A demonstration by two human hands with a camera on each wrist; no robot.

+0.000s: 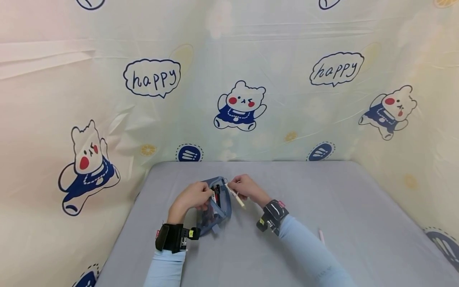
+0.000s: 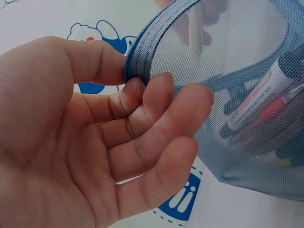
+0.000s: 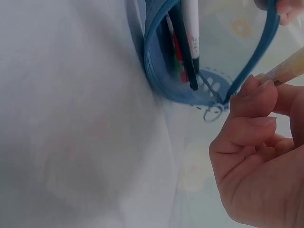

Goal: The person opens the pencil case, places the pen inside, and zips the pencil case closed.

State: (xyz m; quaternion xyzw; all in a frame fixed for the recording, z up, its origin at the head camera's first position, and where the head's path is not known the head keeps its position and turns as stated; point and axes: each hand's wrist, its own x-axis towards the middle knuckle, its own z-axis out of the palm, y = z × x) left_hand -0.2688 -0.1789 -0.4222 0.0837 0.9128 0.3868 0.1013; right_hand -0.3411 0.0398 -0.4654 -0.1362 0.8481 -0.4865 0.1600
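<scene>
A blue mesh pencil case (image 1: 227, 205) with its zip opening spread lies on the table. My left hand (image 1: 195, 195) pinches the case's zipped edge between thumb and fingers, as the left wrist view shows up close. Inside sit several pens and markers, among them a white marker (image 2: 266, 88) and a red pen (image 2: 280, 104), seen through the mesh. At the case's far right end, my right hand (image 1: 247, 187) holds a pale yellow marker (image 1: 236, 197) beside the opening. In the right wrist view the marker (image 3: 289, 68) sticks out past the fingertips, near the zip's end ring (image 3: 213, 112).
A pale pink pen (image 1: 321, 236) lies on the grey table (image 1: 305, 191) to the right, beside my right sleeve. Behind the table hangs a printed curtain (image 1: 287, 52) with cartoon bears. Each wrist carries a strapped camera.
</scene>
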